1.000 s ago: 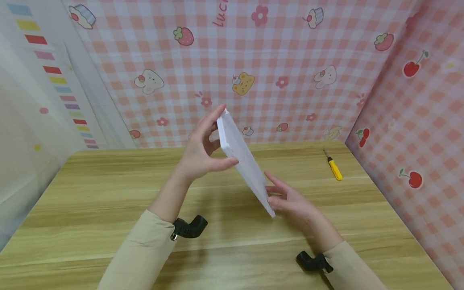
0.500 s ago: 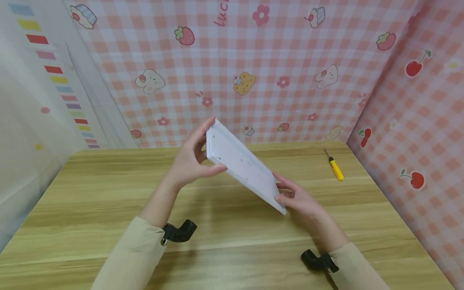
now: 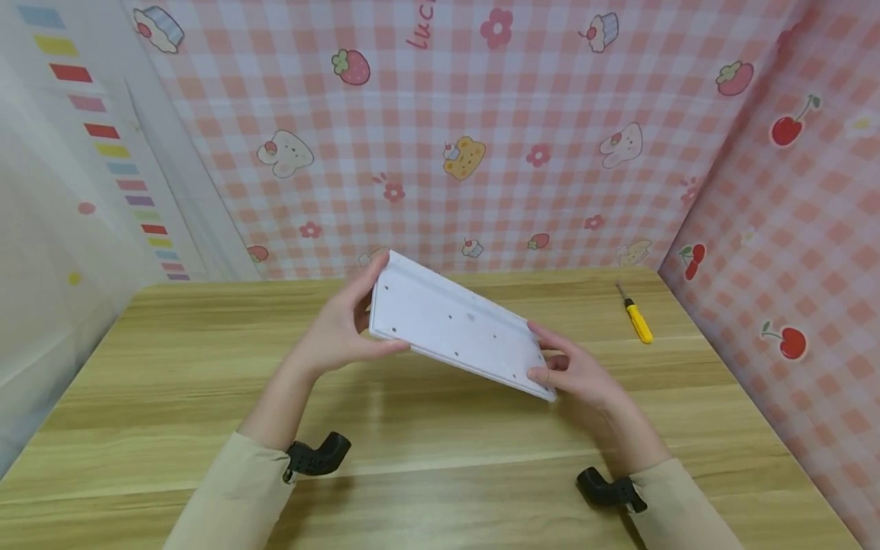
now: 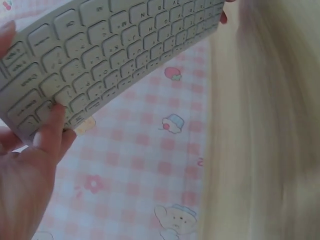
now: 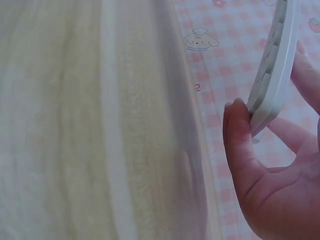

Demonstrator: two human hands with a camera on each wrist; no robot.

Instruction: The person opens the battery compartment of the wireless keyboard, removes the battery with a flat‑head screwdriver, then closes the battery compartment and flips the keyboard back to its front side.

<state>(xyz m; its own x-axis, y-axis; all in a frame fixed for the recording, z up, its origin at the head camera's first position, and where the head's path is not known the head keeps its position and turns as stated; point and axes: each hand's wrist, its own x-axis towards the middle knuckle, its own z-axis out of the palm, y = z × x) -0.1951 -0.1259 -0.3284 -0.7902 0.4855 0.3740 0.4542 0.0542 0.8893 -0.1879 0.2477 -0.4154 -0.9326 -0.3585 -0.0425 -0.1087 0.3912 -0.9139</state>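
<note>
A white keyboard (image 3: 457, 328) is held up over the table between both hands, its underside with several small dark screw holes toward the head camera. Its left end sits higher than its right. My left hand (image 3: 337, 325) grips the left end, thumb on the underside near the lower edge. In the left wrist view, the keys of the keyboard (image 4: 105, 55) show, with fingers of the left hand (image 4: 30, 170) over the end keys. My right hand (image 3: 577, 374) pinches the right end. The right wrist view shows the keyboard (image 5: 277, 75) edge-on inside the right hand (image 5: 280, 175).
A yellow-handled screwdriver (image 3: 638, 321) lies at the back right of the wooden table (image 3: 440, 489). Behind the table hangs a pink checked cloth (image 3: 385, 122), and another covers the right side. Black camera mounts (image 3: 319, 456) are strapped to both wrists.
The keyboard has turned from nearly edge-on to show its underside, and its left end has come down and left with the left hand. The right hand has shifted slightly right.
</note>
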